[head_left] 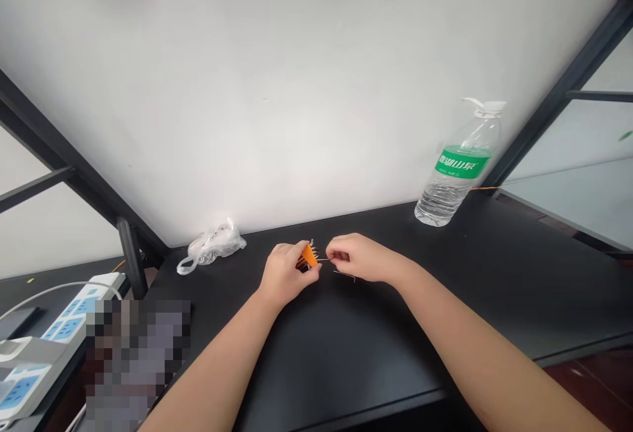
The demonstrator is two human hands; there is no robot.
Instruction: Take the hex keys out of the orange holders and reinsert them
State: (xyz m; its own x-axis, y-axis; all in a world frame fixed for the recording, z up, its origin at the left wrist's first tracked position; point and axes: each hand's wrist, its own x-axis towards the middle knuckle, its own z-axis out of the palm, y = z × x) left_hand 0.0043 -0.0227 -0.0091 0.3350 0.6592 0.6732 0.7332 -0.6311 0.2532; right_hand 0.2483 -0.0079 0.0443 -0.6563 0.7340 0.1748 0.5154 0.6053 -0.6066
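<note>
My left hand [287, 272] is closed around an orange hex key holder [309, 255], with the bent ends of several metal keys showing past its edge. Pinched in my right hand [352, 257] is a thin hex key [322, 260], whose other end reaches the holder; whether it sits inside a slot I cannot tell. Just below my right hand, a small L-shaped hex key [345, 275] lies on the black table [341, 353].
A large water bottle [457, 165] with a green label stands at the back right by the wall. A crumpled clear plastic bag [213, 245] lies at the back left. Power strips [74, 313] with cables are at the far left, beside a blurred-out patch [143, 359].
</note>
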